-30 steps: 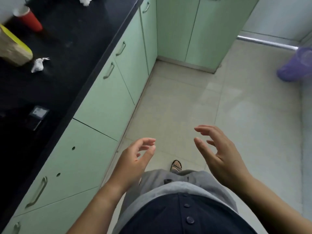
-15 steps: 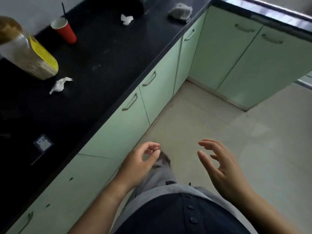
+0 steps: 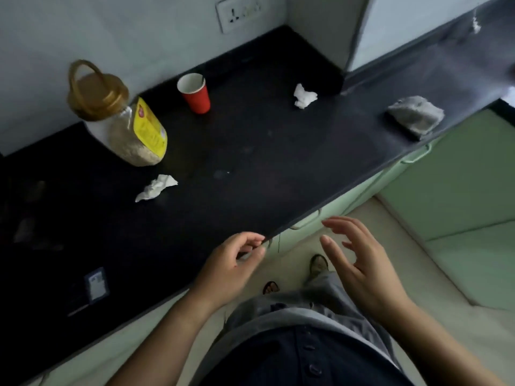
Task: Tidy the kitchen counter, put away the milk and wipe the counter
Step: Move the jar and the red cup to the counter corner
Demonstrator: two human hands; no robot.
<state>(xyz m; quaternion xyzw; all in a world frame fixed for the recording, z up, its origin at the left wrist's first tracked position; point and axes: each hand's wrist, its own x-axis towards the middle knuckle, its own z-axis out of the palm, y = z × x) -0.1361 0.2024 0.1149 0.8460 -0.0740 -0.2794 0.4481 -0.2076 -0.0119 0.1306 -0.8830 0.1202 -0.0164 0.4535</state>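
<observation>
Black counter (image 3: 250, 168); grey cloth (image 3: 415, 116) well beyond empty right hand (image 3: 362, 268).

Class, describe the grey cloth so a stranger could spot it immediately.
Start at the black counter and follow its front edge to the far right. There lies the grey cloth, bunched. Unlike the two small white crumpled tissues, it is grey and bigger.

Dark stuff (image 3: 30, 218) on counter (image 3: 250, 168) left: too dim to ID.
</observation>
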